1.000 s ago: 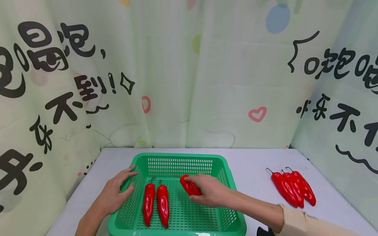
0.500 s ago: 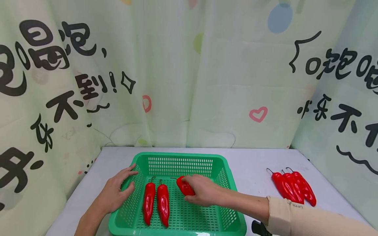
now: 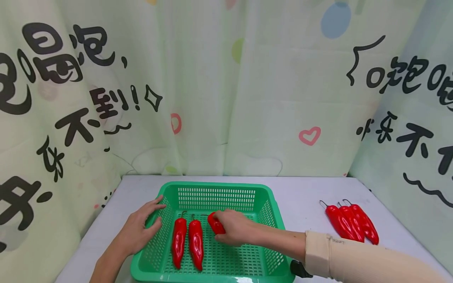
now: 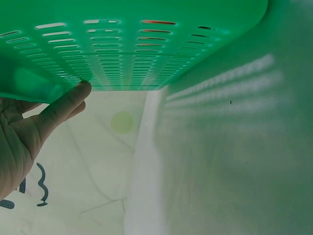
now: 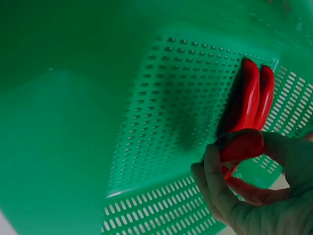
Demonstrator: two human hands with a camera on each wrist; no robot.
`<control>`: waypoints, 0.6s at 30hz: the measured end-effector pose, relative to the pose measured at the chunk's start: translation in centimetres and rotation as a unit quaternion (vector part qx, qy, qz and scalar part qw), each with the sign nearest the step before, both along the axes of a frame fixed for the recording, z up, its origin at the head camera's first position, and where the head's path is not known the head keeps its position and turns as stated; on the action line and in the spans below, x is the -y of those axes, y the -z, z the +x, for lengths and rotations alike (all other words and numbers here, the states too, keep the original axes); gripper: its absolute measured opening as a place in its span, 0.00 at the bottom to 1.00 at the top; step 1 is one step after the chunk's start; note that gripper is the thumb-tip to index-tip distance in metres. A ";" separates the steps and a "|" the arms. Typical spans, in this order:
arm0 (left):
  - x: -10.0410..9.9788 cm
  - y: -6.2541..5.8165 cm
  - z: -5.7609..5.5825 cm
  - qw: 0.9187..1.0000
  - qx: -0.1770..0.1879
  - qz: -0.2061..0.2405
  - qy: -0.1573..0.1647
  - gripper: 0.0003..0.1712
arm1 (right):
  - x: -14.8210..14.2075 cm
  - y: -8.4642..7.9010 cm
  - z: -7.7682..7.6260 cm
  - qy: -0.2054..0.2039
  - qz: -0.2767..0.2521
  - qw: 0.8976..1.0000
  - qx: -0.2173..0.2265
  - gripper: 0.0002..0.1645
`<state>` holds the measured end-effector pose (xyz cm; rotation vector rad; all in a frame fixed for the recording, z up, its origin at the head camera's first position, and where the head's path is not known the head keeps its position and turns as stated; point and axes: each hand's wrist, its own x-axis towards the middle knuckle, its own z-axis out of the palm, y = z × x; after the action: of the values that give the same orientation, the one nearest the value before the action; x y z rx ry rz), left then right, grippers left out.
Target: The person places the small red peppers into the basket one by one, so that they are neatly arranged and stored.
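Note:
In the head view my right hand (image 3: 235, 228) grips a red chili pepper (image 3: 215, 223) inside the green plastic basket (image 3: 219, 185). Fingers and thumb pinch this pepper (image 5: 242, 147) in the right wrist view, held above the basket floor. To its left, two red chili peppers (image 3: 179, 241) (image 3: 196, 243) lie side by side on the floor, stems away from me. My left hand (image 3: 139, 228) rests at the basket's left rim with its fingers extended. The left wrist view has this hand's thumb (image 4: 66, 105) against the slotted outer wall (image 4: 122, 39).
On the white table (image 3: 304, 204), right of the basket, several red chili peppers (image 3: 352, 222) lie in a bunch. A printed curtain (image 3: 262, 98) closes off the back and both sides. A dark object (image 3: 300, 269) shows beneath my right sleeve (image 3: 354, 251).
My right hand has moved left with the chili pepper, closer to the two lying peppers. My left hand has stayed at the rim.

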<state>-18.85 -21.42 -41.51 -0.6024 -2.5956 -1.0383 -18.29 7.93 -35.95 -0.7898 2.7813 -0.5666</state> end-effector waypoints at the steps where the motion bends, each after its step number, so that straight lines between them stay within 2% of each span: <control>1: 0.0 0.0 0.0 1.000 0.000 0.000 -0.001 0.19 | 0.1 0.0 -0.1 0.001 0.001 1.000 0.001 0.27; 6: 0.0 -0.1 0.1 1.000 0.003 0.003 -0.001 0.19 | 0.7 0.2 -0.5 0.004 0.011 1.000 0.012 0.25; 13: 0.1 -0.1 0.0 1.000 0.006 0.005 -0.003 0.18 | 1.4 0.6 -0.8 -0.001 0.036 0.999 0.036 0.15; 18: 0.1 -0.1 0.0 1.000 0.006 0.004 -0.002 0.18 | 2.1 1.1 -0.7 0.016 0.067 0.996 0.061 0.17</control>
<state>-18.86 -21.51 -41.44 -0.5896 -2.6010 -1.0535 -18.95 5.87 -37.01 -0.6616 2.6914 -0.4124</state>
